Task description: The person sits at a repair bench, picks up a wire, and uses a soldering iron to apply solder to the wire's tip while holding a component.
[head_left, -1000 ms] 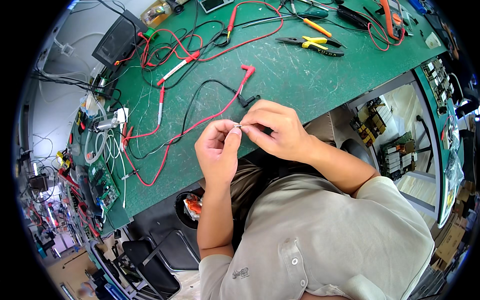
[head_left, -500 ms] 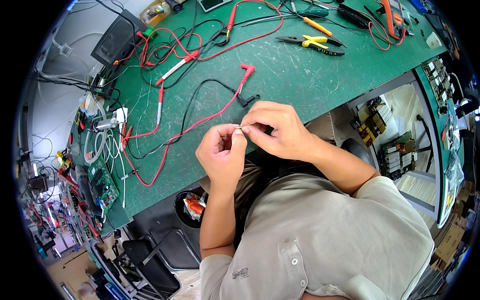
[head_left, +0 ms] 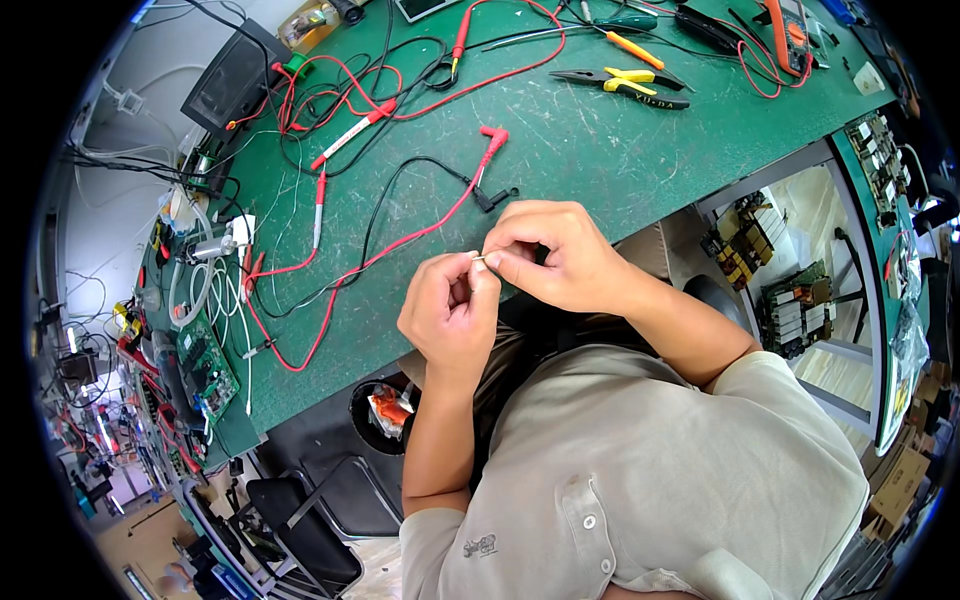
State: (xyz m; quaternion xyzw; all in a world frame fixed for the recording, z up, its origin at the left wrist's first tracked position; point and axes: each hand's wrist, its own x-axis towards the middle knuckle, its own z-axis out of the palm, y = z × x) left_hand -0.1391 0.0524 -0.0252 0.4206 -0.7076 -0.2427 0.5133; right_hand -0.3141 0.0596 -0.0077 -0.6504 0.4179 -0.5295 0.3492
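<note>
Just over the bench's near edge, my hands meet fingertip to fingertip. Between them is a tiny thin brass-coloured piece (head_left: 482,258), mostly hidden by the fingers, too small to name more exactly. My left hand (head_left: 450,312) pinches one end between thumb and forefinger, its other fingers curled. The thumb and forefinger of my right hand (head_left: 555,258) close on the other end. Beyond my fingers lies a red test lead (head_left: 440,222) with an angled plug, and beside it a black test lead (head_left: 402,166) whose plug rests close to my right hand.
Long-nose pliers (head_left: 625,85) with yellow-and-black handles lie on the green bench (head_left: 590,150), near an orange-handled tool (head_left: 634,50). An orange multimeter (head_left: 790,38) is at the far right. Tangled leads and a green circuit board (head_left: 208,370) occupy the left. A bin (head_left: 382,415) stands below the edge.
My left hand has shifted slightly to the right and turned a little. Both hands keep their pinch on the small piece. The things on the bench have not moved.
</note>
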